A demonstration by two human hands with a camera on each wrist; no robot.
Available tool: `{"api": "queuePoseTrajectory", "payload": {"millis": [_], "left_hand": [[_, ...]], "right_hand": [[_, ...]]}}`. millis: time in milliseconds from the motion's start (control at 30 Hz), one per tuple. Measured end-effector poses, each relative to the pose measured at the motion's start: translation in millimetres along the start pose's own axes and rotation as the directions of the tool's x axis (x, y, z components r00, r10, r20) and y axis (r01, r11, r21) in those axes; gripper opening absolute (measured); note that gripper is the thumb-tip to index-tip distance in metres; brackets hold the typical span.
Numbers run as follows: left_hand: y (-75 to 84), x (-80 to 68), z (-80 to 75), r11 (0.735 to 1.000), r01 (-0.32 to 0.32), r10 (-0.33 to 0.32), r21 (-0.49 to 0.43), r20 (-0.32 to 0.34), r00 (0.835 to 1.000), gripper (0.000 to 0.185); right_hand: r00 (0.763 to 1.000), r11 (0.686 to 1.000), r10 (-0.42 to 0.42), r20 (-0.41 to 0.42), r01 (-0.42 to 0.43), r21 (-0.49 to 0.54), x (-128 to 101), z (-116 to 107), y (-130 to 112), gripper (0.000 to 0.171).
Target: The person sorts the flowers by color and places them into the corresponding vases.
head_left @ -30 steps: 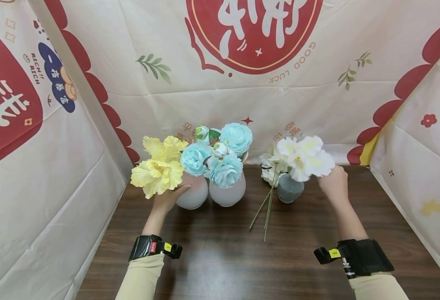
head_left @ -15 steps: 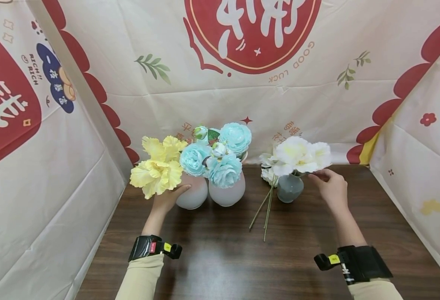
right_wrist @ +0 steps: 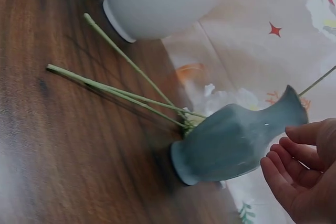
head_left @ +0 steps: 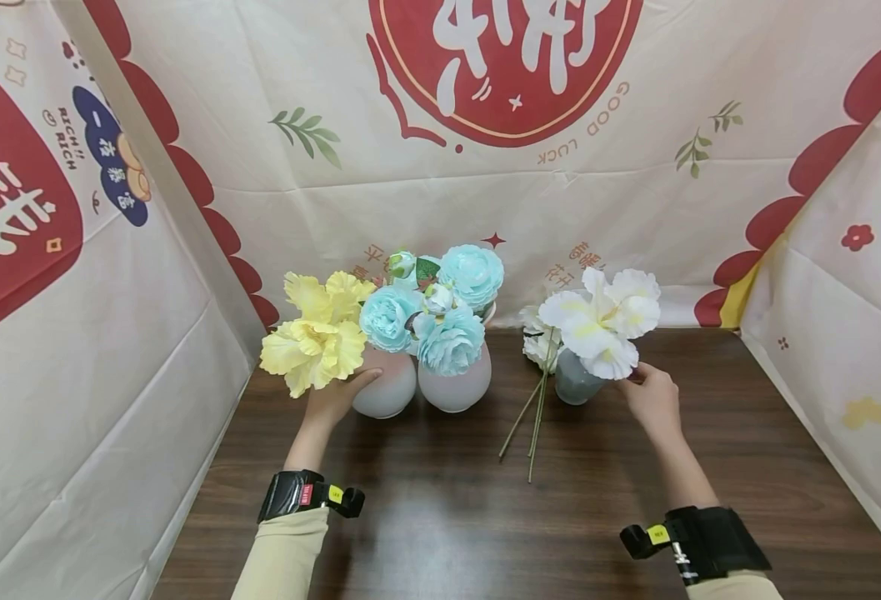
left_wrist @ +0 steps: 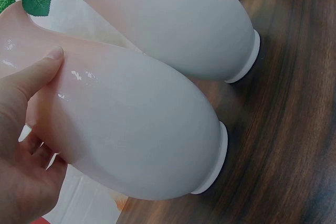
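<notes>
My left hand (head_left: 337,398) grips the side of a pale pink vase (head_left: 389,388) that holds yellow flowers (head_left: 316,337). In the left wrist view the thumb (left_wrist: 37,72) lies along that vase (left_wrist: 131,135). My right hand (head_left: 650,398) hovers beside a small grey-blue vase (head_left: 577,387), fingertips close to the lower petals of a white flower (head_left: 601,321) standing in it. In the right wrist view the fingers (right_wrist: 302,174) are loosely curled with nothing between them, just right of the grey-blue vase (right_wrist: 231,142); a thin stem (right_wrist: 319,81) rises from its mouth.
A second pale vase (head_left: 455,383) with blue flowers (head_left: 440,312) stands touching the first. Loose green stems (head_left: 532,421) with small white blooms (head_left: 539,346) lie on the dark wooden table (head_left: 448,517) left of the grey-blue vase. Printed cloth walls (head_left: 485,192) close in three sides.
My right hand has come down and toward me, away from the white flower's stem. The flower now stands in the grey-blue vase and faces me. The left hand has not moved.
</notes>
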State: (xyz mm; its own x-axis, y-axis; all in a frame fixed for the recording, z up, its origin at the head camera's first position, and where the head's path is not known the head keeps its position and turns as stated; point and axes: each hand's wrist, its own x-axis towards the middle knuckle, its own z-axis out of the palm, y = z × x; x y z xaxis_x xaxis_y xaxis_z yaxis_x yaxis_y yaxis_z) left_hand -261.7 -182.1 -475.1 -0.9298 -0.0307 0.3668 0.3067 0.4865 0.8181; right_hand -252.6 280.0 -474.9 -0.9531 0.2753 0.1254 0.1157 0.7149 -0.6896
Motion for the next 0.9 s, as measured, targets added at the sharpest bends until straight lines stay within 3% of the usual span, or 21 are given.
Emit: {"api": "queuePoseTrajectory", "payload": {"millis": [333, 367, 567, 600, 900], "left_hand": [[0.7, -0.7, 0.3, 1.000, -0.024, 0.024, 0.002, -0.017, 1.000, 0.081], [11.1, -3.6, -3.8, 0.999, -0.052, 0.052, -0.009, -0.022, 0.998, 0.081], [10.4, -2.9, -4.0, 0.998, -0.065, 0.065, -0.014, -0.028, 0.998, 0.082], [-0.3, 0.1, 0.2, 0.999, -0.041, 0.041, 0.000, -0.024, 0.999, 0.083], [-1.8, 1.3, 0.4, 1.000, -0.001, 0.001, -0.003, 0.001, 1.000, 0.084]], "right_hand": [[0.981, 0.982, 0.065, 0.180, -0.095, 0.163, -10.5, 20.5, 2.7, 0.042], [0.979, 0.979, 0.069, 0.191, -0.103, 0.176, -11.4, 22.4, 2.1, 0.042], [0.976, 0.973, 0.062, 0.211, -0.106, 0.203, -16.2, 34.6, -1.8, 0.039], [0.976, 0.973, 0.059, 0.209, -0.103, 0.204, -16.8, 36.8, -2.5, 0.038], [0.968, 0.964, 0.045, 0.247, -0.107, 0.245, -23.1, 58.8, -8.2, 0.035]]}}
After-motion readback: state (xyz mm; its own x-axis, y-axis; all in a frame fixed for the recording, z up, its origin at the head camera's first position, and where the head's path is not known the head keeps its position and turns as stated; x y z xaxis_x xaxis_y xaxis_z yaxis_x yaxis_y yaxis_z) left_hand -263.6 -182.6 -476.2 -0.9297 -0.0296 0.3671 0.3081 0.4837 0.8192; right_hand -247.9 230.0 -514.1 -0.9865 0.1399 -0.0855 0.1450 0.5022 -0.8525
